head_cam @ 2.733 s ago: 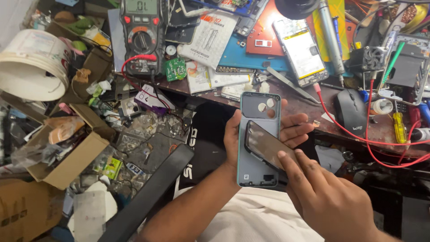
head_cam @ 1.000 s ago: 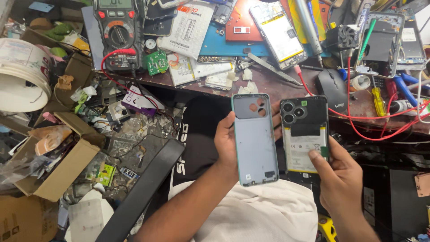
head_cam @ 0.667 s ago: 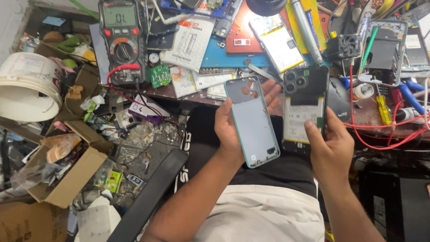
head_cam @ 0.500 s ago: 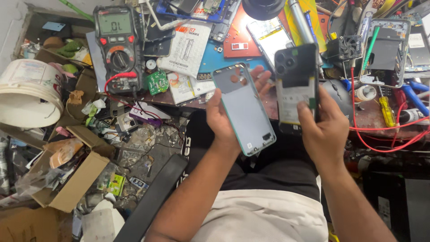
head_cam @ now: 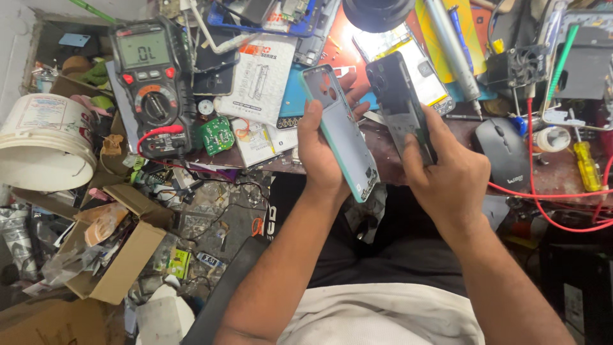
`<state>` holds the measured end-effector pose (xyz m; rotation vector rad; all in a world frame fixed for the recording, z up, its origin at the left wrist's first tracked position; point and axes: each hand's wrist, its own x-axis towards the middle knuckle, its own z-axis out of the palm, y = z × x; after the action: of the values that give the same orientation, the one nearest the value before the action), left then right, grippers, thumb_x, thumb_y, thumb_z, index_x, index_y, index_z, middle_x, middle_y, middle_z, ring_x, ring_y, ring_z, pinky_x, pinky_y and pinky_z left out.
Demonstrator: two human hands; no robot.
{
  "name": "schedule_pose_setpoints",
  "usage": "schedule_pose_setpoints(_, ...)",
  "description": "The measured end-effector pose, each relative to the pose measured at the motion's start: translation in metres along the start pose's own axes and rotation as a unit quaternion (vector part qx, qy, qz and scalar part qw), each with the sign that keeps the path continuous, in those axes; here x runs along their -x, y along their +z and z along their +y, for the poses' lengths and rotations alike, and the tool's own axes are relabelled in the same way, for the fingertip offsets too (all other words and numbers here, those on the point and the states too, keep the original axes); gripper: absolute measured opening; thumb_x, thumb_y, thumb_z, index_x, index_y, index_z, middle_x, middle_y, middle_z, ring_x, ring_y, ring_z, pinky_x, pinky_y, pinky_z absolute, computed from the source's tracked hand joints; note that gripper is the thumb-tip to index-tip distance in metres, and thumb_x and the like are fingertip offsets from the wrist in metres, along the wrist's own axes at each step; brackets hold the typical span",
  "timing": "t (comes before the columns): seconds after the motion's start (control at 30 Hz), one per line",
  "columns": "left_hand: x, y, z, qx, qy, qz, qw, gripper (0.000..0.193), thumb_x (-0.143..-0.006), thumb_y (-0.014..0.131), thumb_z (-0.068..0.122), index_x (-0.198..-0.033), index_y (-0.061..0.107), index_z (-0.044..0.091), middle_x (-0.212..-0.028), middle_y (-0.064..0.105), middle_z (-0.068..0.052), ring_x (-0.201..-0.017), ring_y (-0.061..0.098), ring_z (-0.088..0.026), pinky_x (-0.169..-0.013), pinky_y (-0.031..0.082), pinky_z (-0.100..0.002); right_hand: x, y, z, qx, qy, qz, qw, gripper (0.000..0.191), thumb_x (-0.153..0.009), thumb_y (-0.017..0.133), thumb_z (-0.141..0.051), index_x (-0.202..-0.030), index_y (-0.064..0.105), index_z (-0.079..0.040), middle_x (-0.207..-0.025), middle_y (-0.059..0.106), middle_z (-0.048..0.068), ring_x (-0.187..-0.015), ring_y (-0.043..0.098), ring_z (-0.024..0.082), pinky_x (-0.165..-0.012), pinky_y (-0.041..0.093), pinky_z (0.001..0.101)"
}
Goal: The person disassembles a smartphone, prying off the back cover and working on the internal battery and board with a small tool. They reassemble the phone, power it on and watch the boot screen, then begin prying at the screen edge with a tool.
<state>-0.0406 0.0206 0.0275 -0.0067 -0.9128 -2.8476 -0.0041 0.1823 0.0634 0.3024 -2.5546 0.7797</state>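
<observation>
Head camera footage looks down on a person seated at a cluttered dark brown workbench (head_cam: 562,182), both bare forearms raised over the lap. Left hand (head_cam: 322,160) is wrapped around the lower half of a pale grey, teal-edged plastic phone back cover (head_cam: 341,131), thumb laid across its inner face and fingers behind it; the cover is held up over the bench's near edge, tilted with its camera cut-outs at the far end. Right hand (head_cam: 447,176) grips the lower part of a dark, slim phone body (head_cam: 399,102), fingers curled across its face and thumb on its left edge, so both hands are closed firmly on their parts. The two pieces stand side by side, close but apart, with the phone body just to the right of the cover and leaning the same way. Beyond the hands lie a white printed booklet (head_cam: 258,80) and a small green circuit board (head_cam: 216,135), and at the far left of the bench stands a black and red digital multimeter (head_cam: 150,80) with a red lead (head_cam: 159,132) curling from it. To the right of the right hand sit a dark grey computer mouse (head_cam: 504,156), a red cable (head_cam: 543,195) and a yellow-handled screwdriver (head_cam: 586,165). Left of the bench, a white plastic bucket (head_cam: 41,140) stands above an open brown cardboard box (head_cam: 112,265) on the littered floor.
</observation>
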Motion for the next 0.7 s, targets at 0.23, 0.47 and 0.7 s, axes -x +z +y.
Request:
schedule_pose_setpoints(0.23, 0.000, 0.014, -0.018, -0.180, 0.078, 0.009, 0.981, 0.070, -0.108, 0.052, 0.023, -0.165, 0.021, -0.004, -0.151, 0.046, -0.016, -0.137, 0.051, -0.023, -0.116, 0.042, -0.037, -0.012, 0.000, -0.001, 0.048, -0.041, -0.015, 0.998, 0.036, -0.100, 0.075, -0.014, -0.135, 0.068, -0.011, -0.087, 0.072, 0.013, -0.067, 0.068, 0.028, -0.061, 0.052, 0.0391)
schedule_pose_setpoints(0.47, -0.010, 0.042, -0.038, -0.186, 0.083, 0.115, 0.972, 0.093, -0.095, 0.073, 0.015, -0.165, 0.016, -0.009, -0.150, 0.043, -0.021, -0.129, 0.052, -0.020, -0.109, 0.045, -0.032, -0.027, -0.001, 0.006, 0.039, -0.081, -0.039, 0.995, 0.038, -0.101, 0.075, -0.015, -0.138, 0.067, -0.011, -0.088, 0.072, 0.011, -0.066, 0.067, 0.027, -0.058, 0.049, 0.0385)
schedule_pose_setpoints(0.7, -0.016, 0.056, -0.034, -0.238, 0.078, 0.154, 0.956, 0.098, -0.090, 0.078, 0.022, -0.163, 0.020, -0.009, -0.150, 0.044, -0.021, -0.130, 0.053, -0.021, -0.107, 0.048, -0.033, -0.037, -0.006, 0.015, -0.008, -0.058, -0.067, 0.996, 0.040, -0.100, 0.077, -0.016, -0.139, 0.067, -0.012, -0.083, 0.070, 0.011, -0.064, 0.066, 0.027, -0.059, 0.050, 0.0379)
